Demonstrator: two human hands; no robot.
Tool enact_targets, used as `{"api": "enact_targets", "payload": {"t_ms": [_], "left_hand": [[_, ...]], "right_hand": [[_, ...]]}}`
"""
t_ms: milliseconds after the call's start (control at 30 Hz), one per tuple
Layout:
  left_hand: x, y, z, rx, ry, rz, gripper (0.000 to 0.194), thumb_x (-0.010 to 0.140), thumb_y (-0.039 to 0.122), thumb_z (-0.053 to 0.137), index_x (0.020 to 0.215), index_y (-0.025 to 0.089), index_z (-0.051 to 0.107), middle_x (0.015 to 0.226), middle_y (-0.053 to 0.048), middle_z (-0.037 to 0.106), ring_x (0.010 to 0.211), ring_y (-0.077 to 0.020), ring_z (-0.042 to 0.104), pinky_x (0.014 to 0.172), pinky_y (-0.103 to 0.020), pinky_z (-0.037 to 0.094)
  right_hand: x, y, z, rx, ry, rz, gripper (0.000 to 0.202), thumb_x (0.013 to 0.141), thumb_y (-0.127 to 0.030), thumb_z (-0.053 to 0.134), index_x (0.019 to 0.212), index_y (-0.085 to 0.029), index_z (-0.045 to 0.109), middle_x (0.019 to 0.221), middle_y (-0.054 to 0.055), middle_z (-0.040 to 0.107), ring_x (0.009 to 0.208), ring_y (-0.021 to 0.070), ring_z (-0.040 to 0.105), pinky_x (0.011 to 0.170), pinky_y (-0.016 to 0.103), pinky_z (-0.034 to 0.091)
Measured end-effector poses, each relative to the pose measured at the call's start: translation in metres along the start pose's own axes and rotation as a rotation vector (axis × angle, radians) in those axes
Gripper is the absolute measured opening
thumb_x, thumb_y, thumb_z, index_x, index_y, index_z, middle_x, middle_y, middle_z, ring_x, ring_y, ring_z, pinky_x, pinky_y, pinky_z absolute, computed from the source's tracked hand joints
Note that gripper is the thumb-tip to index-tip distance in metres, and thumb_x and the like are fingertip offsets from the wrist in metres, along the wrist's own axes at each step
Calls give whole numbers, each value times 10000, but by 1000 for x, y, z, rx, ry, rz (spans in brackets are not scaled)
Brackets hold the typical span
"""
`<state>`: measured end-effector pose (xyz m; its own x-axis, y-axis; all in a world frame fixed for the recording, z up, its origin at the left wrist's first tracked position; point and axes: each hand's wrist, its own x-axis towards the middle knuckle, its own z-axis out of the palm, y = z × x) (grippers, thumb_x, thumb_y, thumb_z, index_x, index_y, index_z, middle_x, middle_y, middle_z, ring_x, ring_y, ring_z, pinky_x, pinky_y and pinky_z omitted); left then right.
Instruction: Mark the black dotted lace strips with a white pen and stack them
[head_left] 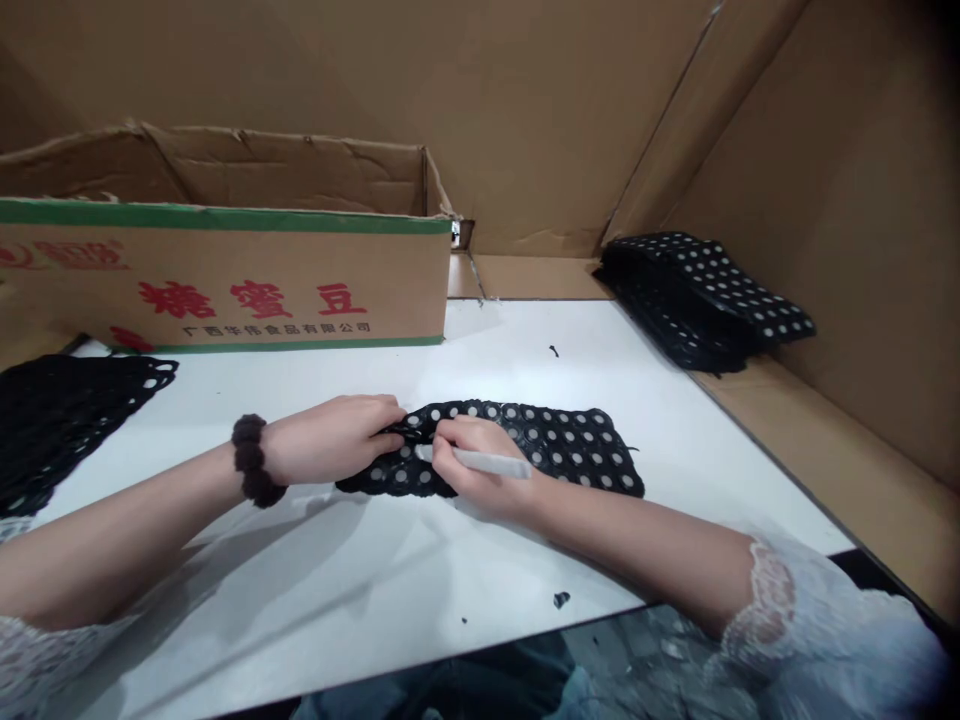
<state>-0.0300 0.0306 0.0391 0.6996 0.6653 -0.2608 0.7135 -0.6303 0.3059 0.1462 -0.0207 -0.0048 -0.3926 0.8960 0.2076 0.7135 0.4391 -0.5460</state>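
A black piece with rows of pale round dots (577,445) lies flat on the white table (337,600). At its left end my left hand (337,435) pinches the black edge between thumb and fingers; a dark scrunchie circles that wrist. My right hand (480,465) is closed around a slim white pen-like tool (491,463), its tip touching the dotted piece just right of my left fingertips. My right forearm covers part of the lower edge of the piece.
An open cardboard box (300,280) with red lettering stands at the back left. Black netted material (67,420) lies at the left. A stack of dotted black pieces (697,295) rests at the back right by the cardboard wall. Small black scraps (561,600) dot the table.
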Motion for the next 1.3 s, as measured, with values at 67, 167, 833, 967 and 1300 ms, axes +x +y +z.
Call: {"api": "enact_targets", "payload": {"t_ms": [67, 167, 833, 967, 1300], "left_hand": [[-1, 3, 3, 5, -15, -38, 262, 828, 303, 302, 678, 188, 482, 656, -16, 570, 595, -154, 513, 537, -246, 342], [-3, 8, 9, -15, 12, -79, 268, 831, 302, 282, 677, 187, 469, 625, -23, 559, 555, -155, 498, 514, -252, 328], [3, -9, -1, -244, -82, -48, 302, 791, 427, 346, 829, 181, 517, 745, -23, 597, 677, -177, 546, 592, -263, 407], [0, -11, 10, 95, 145, -64, 300, 812, 417, 346, 947, 172, 455, 758, -57, 573, 686, -211, 536, 598, -300, 402], [-10, -6, 0, 134, 91, 101, 320, 688, 488, 555, 817, 199, 511, 821, -23, 537, 699, -173, 514, 589, -259, 379]], "right_hand": [[0, 0, 0, -18, -4, 13, 286, 836, -254, 312, 564, -167, 332, 556, -15, 413, 572, 89, 406, 568, 229, 294], [0, -1, 2, -73, -19, 29, 297, 844, -277, 304, 577, -165, 372, 562, -12, 437, 557, 87, 408, 549, 230, 283], [4, 3, -4, 334, 127, 172, 103, 766, -270, 409, 758, -177, 455, 517, -59, 427, 482, 72, 385, 480, 193, 287], [7, 8, -7, 608, 43, 262, 182, 747, -334, 476, 716, -156, 503, 523, -40, 477, 457, 60, 395, 440, 178, 302], [13, 21, -23, 839, 173, 356, 247, 731, -377, 548, 819, -147, 567, 641, -22, 506, 455, 44, 442, 460, 191, 380]]}}
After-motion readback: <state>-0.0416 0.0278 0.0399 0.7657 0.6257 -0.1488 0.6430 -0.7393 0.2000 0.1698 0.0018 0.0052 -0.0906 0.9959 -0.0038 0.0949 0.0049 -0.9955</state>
